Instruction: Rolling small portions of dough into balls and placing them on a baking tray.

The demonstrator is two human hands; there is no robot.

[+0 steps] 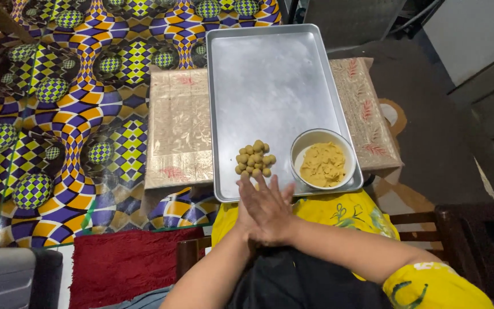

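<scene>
Nearest the camera, right hand (271,213) pressed flat over left hand (246,213), palms together just off the near edge of the big rectangular shiny metal tray (270,86); can't tell if anything's squished between them, hidden in there. Just past the fingertips, a little heap of small tan dough balls (254,158) near the tray's near edge, looking soft, light and probably a bit tacky, so best pinched gently from the sides. Beside those, at the near right corner, round white bowl (323,160) of yellow-tan dough, then bare metal out to the far edge.
</scene>
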